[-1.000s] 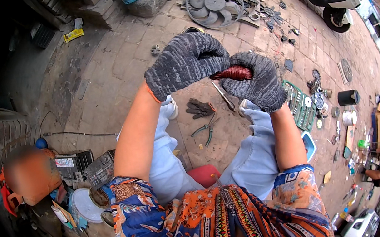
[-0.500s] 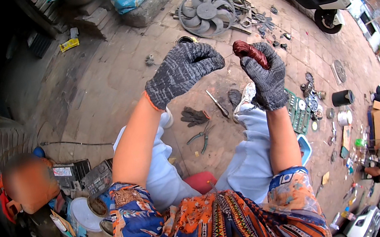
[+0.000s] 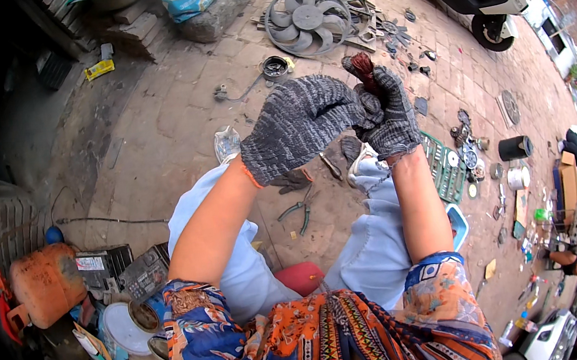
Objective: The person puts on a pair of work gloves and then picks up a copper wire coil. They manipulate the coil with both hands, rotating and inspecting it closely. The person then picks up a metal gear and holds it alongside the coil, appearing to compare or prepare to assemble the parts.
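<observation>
A twisted bundle of reddish-brown wire (image 3: pixel 364 72) pokes up from the grip of my right hand (image 3: pixel 390 112), which wears a grey knitted glove. Its lower part is hidden by the fingers. My left hand (image 3: pixel 303 123), gloved the same way with an orange cuff, reaches across so that its fingertips meet the right hand. Those left fingers are pressed together; whatever they pinch is hidden. Below the hands lie green-handled pliers (image 3: pixel 298 211), a spare dark glove (image 3: pixel 292 180) and a thin tool (image 3: pixel 331 165), partly covered by the left hand.
Beyond my hands are a fan (image 3: pixel 307 19) and a round dark part (image 3: pixel 275 69) with a cable. To the right lie a green tool case (image 3: pixel 444 168) and a black cylinder (image 3: pixel 515 148). Batteries (image 3: pixel 105 270) and an orange tank (image 3: pixel 51 284) stand left. A scooter (image 3: pixel 492 11) is far right.
My left hand has moved right until it meets the right hand. The right hand has turned and closed further around the wire bundle, so less of the bundle shows.
</observation>
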### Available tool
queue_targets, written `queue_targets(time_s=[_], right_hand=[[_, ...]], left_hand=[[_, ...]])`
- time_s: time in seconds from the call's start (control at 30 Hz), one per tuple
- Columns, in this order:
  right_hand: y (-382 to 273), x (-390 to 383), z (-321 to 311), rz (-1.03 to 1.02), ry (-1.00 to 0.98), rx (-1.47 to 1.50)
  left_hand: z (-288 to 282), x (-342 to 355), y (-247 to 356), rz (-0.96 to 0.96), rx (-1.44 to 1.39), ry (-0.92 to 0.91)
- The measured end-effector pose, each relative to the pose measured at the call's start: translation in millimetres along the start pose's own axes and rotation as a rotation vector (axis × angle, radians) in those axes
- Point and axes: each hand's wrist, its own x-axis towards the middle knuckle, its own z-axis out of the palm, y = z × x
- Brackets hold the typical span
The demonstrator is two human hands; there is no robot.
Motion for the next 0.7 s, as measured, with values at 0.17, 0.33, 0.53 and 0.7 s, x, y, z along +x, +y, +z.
queue_targets(time_s=[0.17,0.33,0.53,0.7], right_hand=[[-1,-9,9,-0.416,0.140,-0.675],[-5,-20,19,-0.638,0.158,-1.200],[-4,-22,27,-0.867,-0.029,-1.586],[0,-17,22,-0.834,-0.196,-1.644]], left_hand=[[-4,0,4,0.026,0.031,0.031],[-18,2,9,-0.022,0.043,0.020],[-27,3,2,-0.026,0.074,0.049],[-22,1,-8,0.010,0.098,0.015]])
